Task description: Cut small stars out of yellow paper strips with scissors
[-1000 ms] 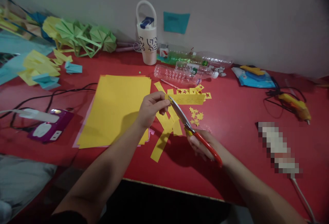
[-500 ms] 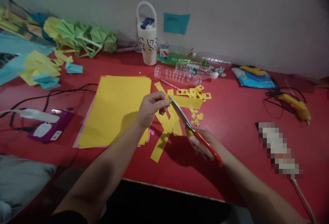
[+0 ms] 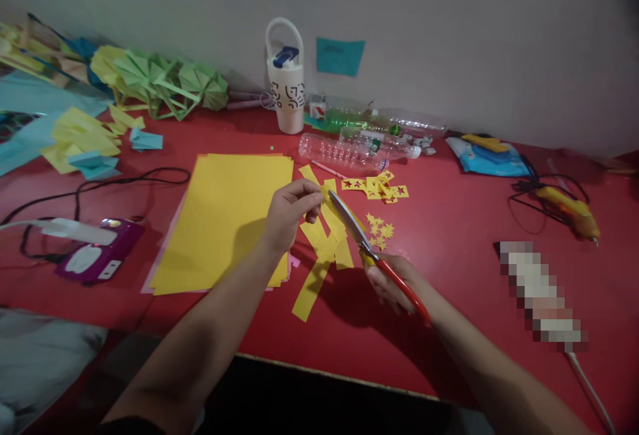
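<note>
Scissors at yellow strip

Right hand: closed round the scissors' handles, above the red desk. Left hand: pinching the yellow strip by the blade tips. Cut-out stars lie right of the blades; farther back, plastic bottles, then a white tumbler near the wall.

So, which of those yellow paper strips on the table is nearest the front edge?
The strip beside the yellow sheets, slanting to the lower left: its lower end sits lowest in the picture, while the other strips stop farther back.
</note>
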{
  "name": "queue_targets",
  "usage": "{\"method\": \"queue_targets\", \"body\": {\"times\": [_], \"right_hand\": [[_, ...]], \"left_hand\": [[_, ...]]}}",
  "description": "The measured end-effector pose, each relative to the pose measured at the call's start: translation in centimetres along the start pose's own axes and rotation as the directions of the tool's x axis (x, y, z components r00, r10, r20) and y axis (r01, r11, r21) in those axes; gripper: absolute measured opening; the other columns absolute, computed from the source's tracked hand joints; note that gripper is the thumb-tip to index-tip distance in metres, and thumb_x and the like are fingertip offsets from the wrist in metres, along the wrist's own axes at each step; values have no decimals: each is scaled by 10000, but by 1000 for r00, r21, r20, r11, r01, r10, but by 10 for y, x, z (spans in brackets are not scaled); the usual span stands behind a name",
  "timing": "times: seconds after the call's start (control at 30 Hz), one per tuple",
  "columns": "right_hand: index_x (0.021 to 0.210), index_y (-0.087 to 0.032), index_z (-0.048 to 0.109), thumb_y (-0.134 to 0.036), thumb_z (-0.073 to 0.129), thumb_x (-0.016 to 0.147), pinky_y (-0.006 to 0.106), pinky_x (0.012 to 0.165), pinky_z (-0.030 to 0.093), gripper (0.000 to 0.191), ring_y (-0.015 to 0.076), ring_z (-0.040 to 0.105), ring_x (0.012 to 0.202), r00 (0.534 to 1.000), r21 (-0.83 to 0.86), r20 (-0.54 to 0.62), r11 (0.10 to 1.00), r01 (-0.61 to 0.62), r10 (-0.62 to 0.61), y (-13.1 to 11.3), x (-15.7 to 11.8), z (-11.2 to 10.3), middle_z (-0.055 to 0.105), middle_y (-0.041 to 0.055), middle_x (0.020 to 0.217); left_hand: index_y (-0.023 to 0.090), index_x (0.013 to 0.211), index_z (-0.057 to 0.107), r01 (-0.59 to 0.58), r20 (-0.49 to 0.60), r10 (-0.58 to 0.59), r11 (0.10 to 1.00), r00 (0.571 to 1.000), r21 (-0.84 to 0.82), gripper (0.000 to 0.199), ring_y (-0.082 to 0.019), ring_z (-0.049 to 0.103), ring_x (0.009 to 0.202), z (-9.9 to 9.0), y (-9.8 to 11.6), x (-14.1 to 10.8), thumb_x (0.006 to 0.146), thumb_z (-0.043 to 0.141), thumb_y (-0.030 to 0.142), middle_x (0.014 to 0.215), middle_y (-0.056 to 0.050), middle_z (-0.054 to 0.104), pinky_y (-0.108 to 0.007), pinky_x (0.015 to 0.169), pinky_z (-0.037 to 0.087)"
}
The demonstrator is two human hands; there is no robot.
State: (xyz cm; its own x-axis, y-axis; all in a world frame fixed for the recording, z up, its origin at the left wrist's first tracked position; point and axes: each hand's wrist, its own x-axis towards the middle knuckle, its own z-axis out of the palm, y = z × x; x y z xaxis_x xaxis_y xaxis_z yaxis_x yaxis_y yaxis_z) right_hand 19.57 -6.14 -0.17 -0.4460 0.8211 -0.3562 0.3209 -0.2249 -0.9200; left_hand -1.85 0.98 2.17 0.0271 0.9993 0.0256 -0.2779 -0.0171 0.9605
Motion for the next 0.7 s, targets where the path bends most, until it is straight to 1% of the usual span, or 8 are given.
{"method": "queue_targets", "body": {"times": [0.1, 0.2, 0.3, 0.4, 0.53, 0.7], "right_hand": [[621, -241, 377, -773, 557, 762, 219, 338, 323, 579, 67, 354, 321, 1000, 5, 12, 1000, -24, 24, -5, -1, -1, 359, -96, 430], [643, -235, 390, -799, 543, 759, 215, 350, 326, 596, 63, 348, 340, 1000, 5, 22, 1000, -10, 10, -8, -2, -4, 380, -92, 445], [658, -236, 388, -788, 558, 765, 210, 355, 327, 587, 62, 339, 354, 999, 5, 42, 1000, 5, -5, -8, -3, -7, 376, -95, 452], [664, -236, 393, -780, 571, 763, 203, 349, 314, 581, 66, 354, 374, 999, 1, 52, 1000, 15, -16, -8, -4, -8, 381, -90, 469], [658, -234, 385, -770, 554, 787, 202, 355, 320, 576, 59, 357, 370, 998, -6, 52, 999, 36, -36, -8, -5, -9, 394, -87, 478], [679, -235, 397, -751, 578, 781, 193, 322, 299, 557, 56, 342, 351, 999, -2, 46, 1000, 3, -3, -10, -5, -8, 388, -94, 481]], "left_hand": [[185, 602, 608, 10, -19, -10, 1000, 1000, -17, 103, -54, 458, 439, 1, 2, 0, 583, 683, 254, 460, 58, 521, -178, 413, 390], [182, 589, 607, 16, -4, -16, 1000, 1000, -7, 99, -52, 455, 431, 0, 4, 0, 574, 677, 251, 458, 58, 523, -179, 414, 393], [183, 592, 621, 11, 4, -11, 1000, 1000, 14, 95, -47, 444, 407, -2, 4, 0, 568, 682, 252, 446, 63, 516, -179, 402, 379], [186, 594, 632, 5, 12, -5, 999, 1000, 34, 89, -39, 418, 381, -4, 3, 1, 564, 688, 248, 438, 69, 500, -174, 371, 333], [187, 591, 635, -1, 56, -3, 998, 998, 63, 80, -34, 393, 376, -5, 1, 2, 575, 688, 244, 427, 69, 480, -171, 358, 290], [186, 583, 625, -11, 78, 5, 997, 997, 75, 81, -30, 375, 378, -6, 1, 2, 589, 675, 250, 427, 70, 462, -174, 362, 275]]}}
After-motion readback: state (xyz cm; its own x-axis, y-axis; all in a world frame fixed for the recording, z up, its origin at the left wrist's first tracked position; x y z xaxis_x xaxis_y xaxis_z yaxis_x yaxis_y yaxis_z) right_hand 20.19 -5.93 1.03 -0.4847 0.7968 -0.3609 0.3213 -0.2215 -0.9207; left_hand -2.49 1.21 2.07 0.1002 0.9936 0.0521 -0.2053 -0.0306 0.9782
